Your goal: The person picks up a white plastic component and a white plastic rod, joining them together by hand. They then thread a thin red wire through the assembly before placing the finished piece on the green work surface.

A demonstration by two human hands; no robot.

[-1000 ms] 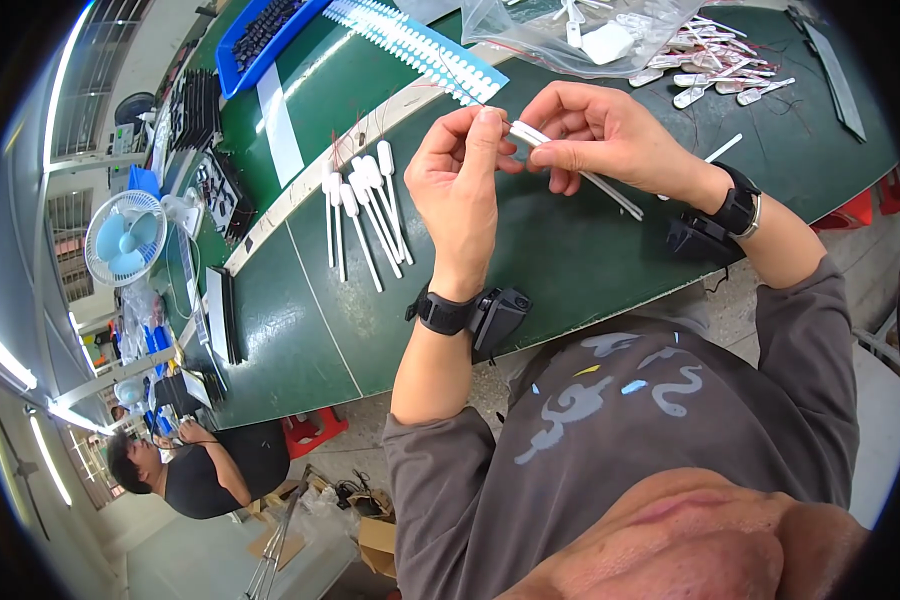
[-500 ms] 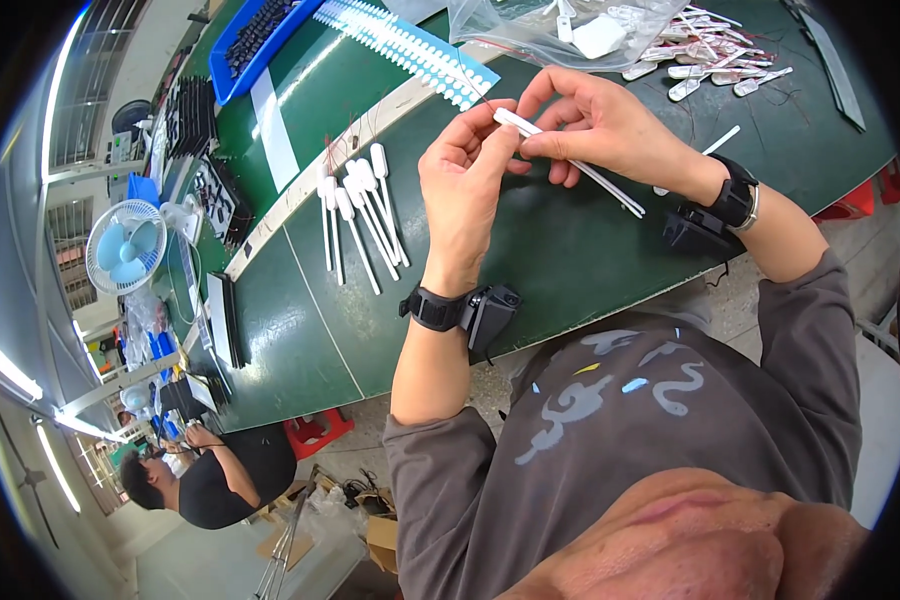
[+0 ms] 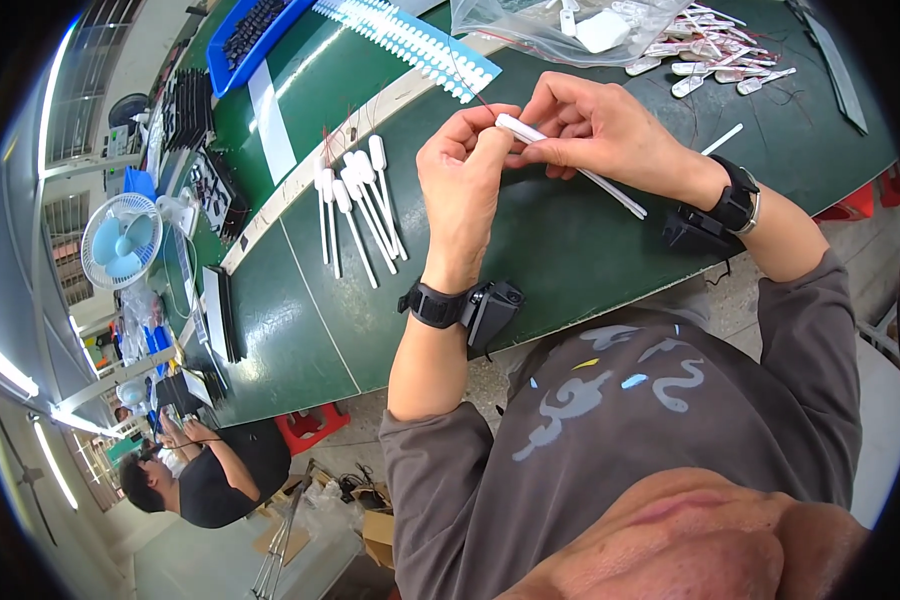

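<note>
Both hands meet over the green table on a white plastic stick (image 3: 615,192) with a broader rounded end and a thin dark red wire at its tip. My left hand (image 3: 460,190) pinches the broad end between thumb and fingers. Close beside it, my right hand (image 3: 610,130) is closed on the stick just below, its lower fingers curled. The shaft slants out beneath the right hand, toward the table's near edge. Left of my hands lie several similar white sticks (image 3: 358,190), broad ends away from me. Another white stick (image 3: 722,139) lies partly hidden behind my right wrist.
A heap of white paddle-shaped pieces with red wires (image 3: 710,60) lies at the far right, beside a clear plastic bag (image 3: 530,25). A blue sheet of white stickers (image 3: 450,72) and a blue bin (image 3: 215,62) lie beyond. A co-worker (image 3: 225,485) sits at the left.
Both hands keep their hold on the stick, and the right fingers have curled in slightly. The stick has hardly moved, and the whole view has shifted a little.
</note>
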